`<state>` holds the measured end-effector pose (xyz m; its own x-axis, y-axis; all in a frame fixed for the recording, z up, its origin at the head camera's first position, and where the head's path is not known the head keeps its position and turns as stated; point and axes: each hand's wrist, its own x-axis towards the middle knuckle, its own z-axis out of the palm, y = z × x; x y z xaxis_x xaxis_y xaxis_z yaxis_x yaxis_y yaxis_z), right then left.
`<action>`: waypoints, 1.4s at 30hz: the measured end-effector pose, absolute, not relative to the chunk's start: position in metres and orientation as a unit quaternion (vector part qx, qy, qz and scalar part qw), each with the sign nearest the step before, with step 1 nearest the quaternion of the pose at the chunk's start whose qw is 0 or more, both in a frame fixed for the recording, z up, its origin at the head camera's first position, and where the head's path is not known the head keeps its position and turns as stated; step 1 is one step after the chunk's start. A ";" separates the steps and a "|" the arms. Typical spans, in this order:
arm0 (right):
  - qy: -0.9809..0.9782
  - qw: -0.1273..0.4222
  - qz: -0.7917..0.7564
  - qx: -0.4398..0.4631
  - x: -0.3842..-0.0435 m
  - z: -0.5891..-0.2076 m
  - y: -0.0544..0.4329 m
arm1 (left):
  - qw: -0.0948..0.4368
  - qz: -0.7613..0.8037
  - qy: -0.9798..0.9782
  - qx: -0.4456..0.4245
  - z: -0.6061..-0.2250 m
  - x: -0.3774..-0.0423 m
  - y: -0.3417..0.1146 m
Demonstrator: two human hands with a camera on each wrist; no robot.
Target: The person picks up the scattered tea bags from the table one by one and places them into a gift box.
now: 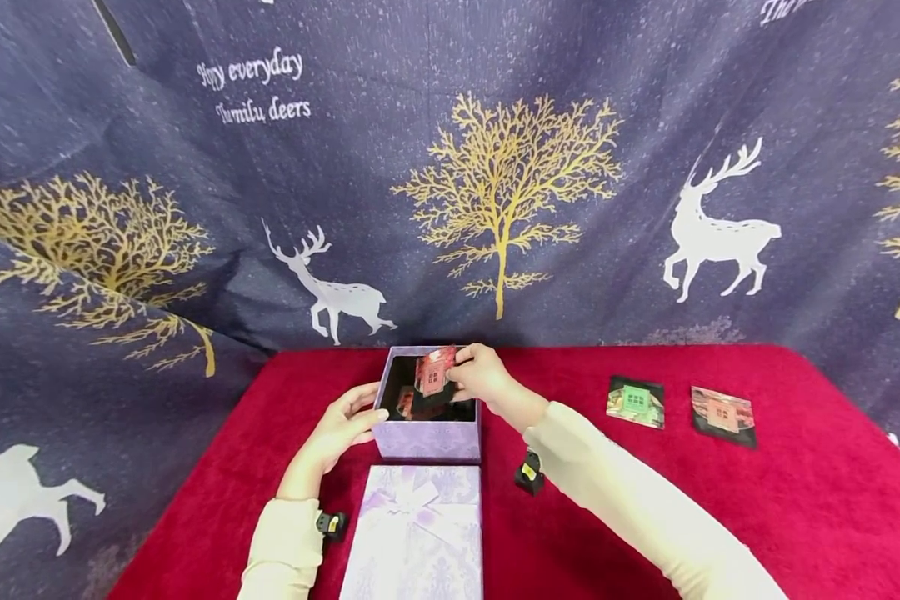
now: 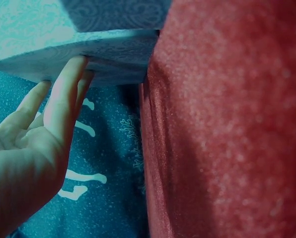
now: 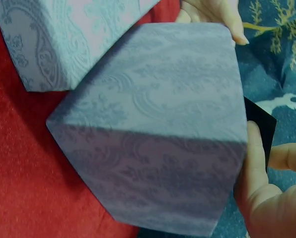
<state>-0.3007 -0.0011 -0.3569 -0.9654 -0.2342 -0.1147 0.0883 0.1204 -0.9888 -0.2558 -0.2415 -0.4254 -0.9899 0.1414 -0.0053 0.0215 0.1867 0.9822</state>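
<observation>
My right hand pinches a flat square packet, red and black with a red label, above the mouth of a lavender patterned box. In the right wrist view, the packet's dark back shows between thumb and fingers, beside the box wall. Inside the box lies another reddish packet, partly hidden. My left hand rests against the box's left side, its thumb by the near corner. Its extended fingers touch the wall in the left wrist view.
The box lid, lavender with a ribbon bow, lies just in front of the box. On the red tablecloth to the right are a green-labelled packet and a red-labelled packet. A dark blue printed curtain hangs behind.
</observation>
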 end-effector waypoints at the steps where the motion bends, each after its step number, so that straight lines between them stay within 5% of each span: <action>1: 0.741 0.123 -0.659 -0.051 -0.300 -0.357 -0.003 | 0.046 0.635 0.769 0.053 -0.424 -0.256 -0.241; 13: 0.750 0.120 -0.647 -0.069 -0.290 -0.355 -0.018 | 0.048 0.632 0.771 0.059 -0.420 -0.259 -0.240; 20: 0.758 0.114 -0.626 -0.143 -0.308 -0.390 -0.016 | 0.053 0.635 0.769 0.059 -0.423 -0.260 -0.240; 26: 0.792 0.131 -0.582 -0.130 -0.286 -0.363 -0.009 | 0.052 0.632 0.771 0.056 -0.423 -0.260 -0.241; 42: 0.802 -0.017 -0.576 -0.158 -0.274 -0.354 0.038 | 0.052 0.630 0.773 0.050 -0.427 -0.258 -0.244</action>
<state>-0.2741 0.0383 -0.3538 -0.9498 -0.2335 0.2084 -0.2723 0.2878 -0.9182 -0.2576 -0.2442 -0.4267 -0.9896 0.1429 -0.0181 0.0110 0.2002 0.9797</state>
